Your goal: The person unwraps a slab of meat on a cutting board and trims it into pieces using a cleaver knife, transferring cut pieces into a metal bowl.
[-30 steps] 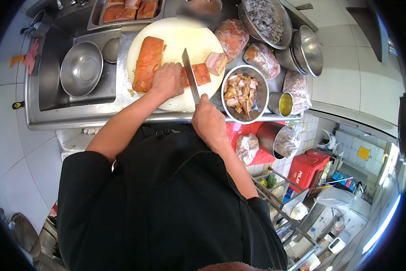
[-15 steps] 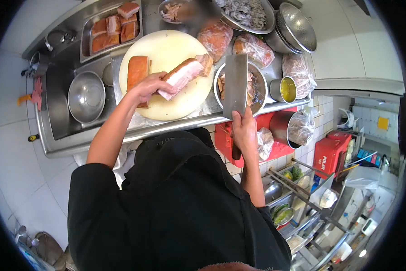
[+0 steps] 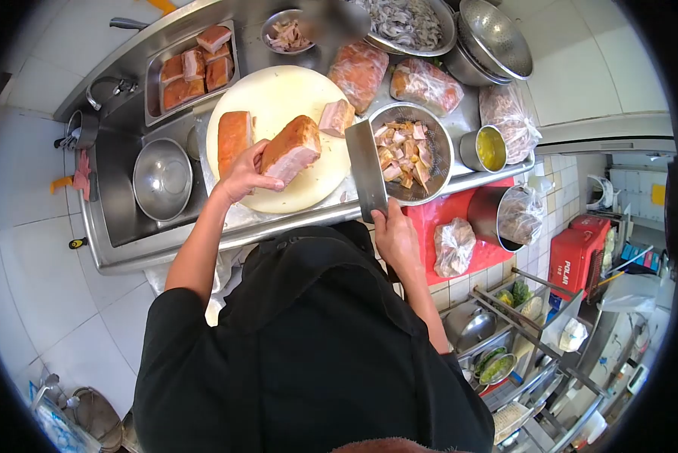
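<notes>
Now the right hand (image 3: 394, 235) has drawn the cleaver (image 3: 365, 167) down to the near table edge, its grip clamped on the handle and the blade flat at about four o'clock of the cutting board (image 3: 278, 98). The left hand (image 3: 242, 175) has turned the pork slab (image 3: 291, 149) shorter-side up, grip closed on its near end. Beyond, a cut piece (image 3: 336, 117) lies at two o'clock beside the bowl of chunks (image 3: 408, 152).

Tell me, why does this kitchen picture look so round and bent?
Head view: a fisheye lens bows the counter and leaves black corners; light is bright and even; glare shows on the empty bowl; a blurred patch sits at the top; the cleaver is sharp.
</notes>
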Motion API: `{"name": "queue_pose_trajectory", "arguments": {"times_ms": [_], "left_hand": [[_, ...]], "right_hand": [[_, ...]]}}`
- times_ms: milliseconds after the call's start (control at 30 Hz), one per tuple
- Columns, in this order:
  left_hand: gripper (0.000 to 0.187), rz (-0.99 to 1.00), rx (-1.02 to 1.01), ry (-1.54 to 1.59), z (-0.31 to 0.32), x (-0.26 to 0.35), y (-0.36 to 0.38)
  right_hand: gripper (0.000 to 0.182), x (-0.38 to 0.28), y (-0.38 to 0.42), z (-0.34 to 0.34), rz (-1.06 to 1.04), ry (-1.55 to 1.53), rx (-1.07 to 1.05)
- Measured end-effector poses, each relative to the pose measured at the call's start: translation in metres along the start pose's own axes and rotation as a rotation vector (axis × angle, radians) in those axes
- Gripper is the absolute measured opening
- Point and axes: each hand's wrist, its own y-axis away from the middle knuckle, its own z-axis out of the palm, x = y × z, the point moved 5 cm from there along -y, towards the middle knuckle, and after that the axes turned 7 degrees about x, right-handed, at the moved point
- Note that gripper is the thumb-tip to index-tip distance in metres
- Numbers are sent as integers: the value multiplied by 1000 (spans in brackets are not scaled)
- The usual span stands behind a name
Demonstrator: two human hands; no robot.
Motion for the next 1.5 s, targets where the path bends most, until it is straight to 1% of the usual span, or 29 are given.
{"name": "queue_pose_trajectory", "arguments": {"times_ms": [100,200,300,400,500,600,700,800,900,1000,1100,1200,1400,1500], "left_hand": [[65,15,107,-597,2,9,1],[60,-34,231,-1036,23,2,-2],[61,21,337,-1134,34,-9,-5],[77,-37,277,-1161,35,-6,-3],[98,169,334,-1187,44,7,1],[108,202,220,-1172,54,11,-12],[104,123,92,-1152,51,9,-22],[100,100,32,-1168,48,13,-23],[100,172,35,-1120,57,21,-28],[87,160,148,-1181,71,9,-39],[67,154,245,-1266,76,0,-43],[50,252,320,-1257,77,0,-41],[36,278,369,-1262,79,1,-39],[32,330,409,-1276,79,-2,-39]], "right_hand": [[31,1,-7,8,-62,-10,-10],[29,-8,-14,11,-98,50,-11],[28,-14,-17,15,-112,78,-36],[27,-16,-17,19,-111,67,-51],[26,-17,-18,21,-104,75,-62],[25,-23,-20,20,-101,95,-66],[26,-27,-21,18,-103,110,-70],[26,-30,-21,17,-109,109,-66],[26,-32,-22,17,-111,122,-75],[27,-42,-26,16,-118,161,-105],[28,-47,-32,16,-138,213,-141],[28,-52,-38,14,-162,257,-154],[25,-72,-41,5,-123,320,-227],[24,-77,-45,8,-121,348,-267]]}}
